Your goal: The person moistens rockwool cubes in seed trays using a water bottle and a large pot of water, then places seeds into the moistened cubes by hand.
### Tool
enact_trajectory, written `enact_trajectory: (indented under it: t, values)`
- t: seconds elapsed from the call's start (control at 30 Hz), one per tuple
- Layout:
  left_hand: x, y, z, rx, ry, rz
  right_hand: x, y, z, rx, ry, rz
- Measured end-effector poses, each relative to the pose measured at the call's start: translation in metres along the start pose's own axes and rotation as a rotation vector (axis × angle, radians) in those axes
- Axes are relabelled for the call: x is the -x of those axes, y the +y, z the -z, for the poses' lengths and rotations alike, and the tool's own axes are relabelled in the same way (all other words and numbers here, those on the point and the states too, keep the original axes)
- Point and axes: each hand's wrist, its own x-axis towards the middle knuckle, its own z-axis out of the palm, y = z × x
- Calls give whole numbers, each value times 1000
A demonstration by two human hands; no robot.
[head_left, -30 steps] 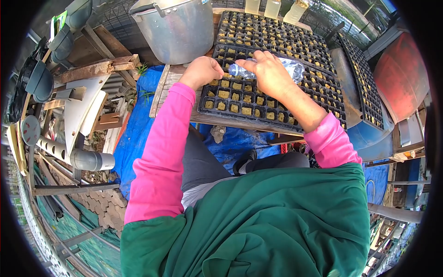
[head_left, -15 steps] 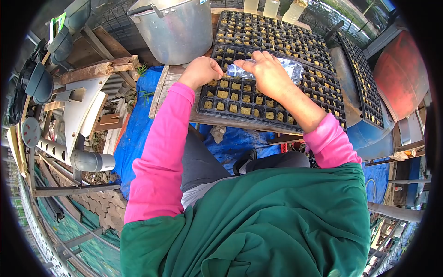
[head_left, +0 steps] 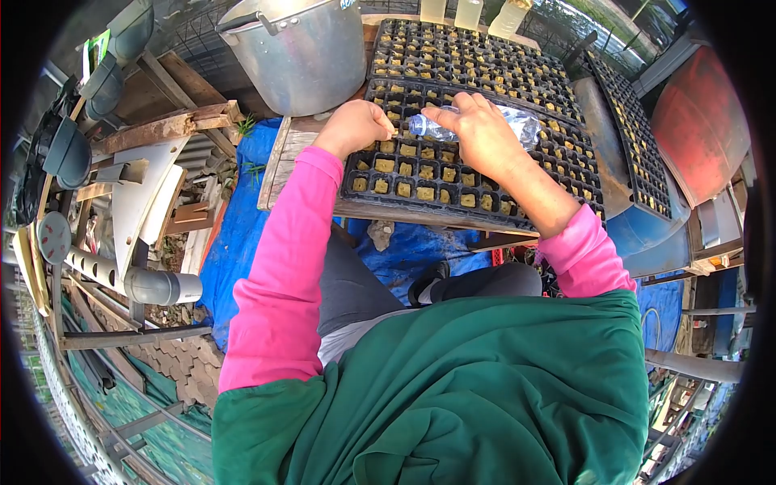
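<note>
A clear plastic bottle lies on its side over the black seedling tray, its neck pointing left. My right hand grips it from above, fingers wrapped round it. Just left of the bottle's mouth, my left hand is closed in a pinch above the tray's left edge; whatever its fingertips hold is too small to name. Small yellowish cubes sit in the tray's cells. Behind it lies a second black tray with similar cubes.
A large grey bucket stands behind my left hand, on the wooden table. Several clear containers line the back edge. At the right are another tray, a blue barrel and a red container.
My right hand and the bottle have moved slightly right, widening the gap between the bottle's mouth and my left hand. The left hand stays pinched, slightly further right over the tray.
</note>
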Motion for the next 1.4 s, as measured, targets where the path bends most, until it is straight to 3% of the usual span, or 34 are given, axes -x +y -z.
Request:
enact_trajectory:
  t: [1.4]
  values:
    - [-11,-2,-14,-17,-36,-130,16,9,4,46,32,-16]
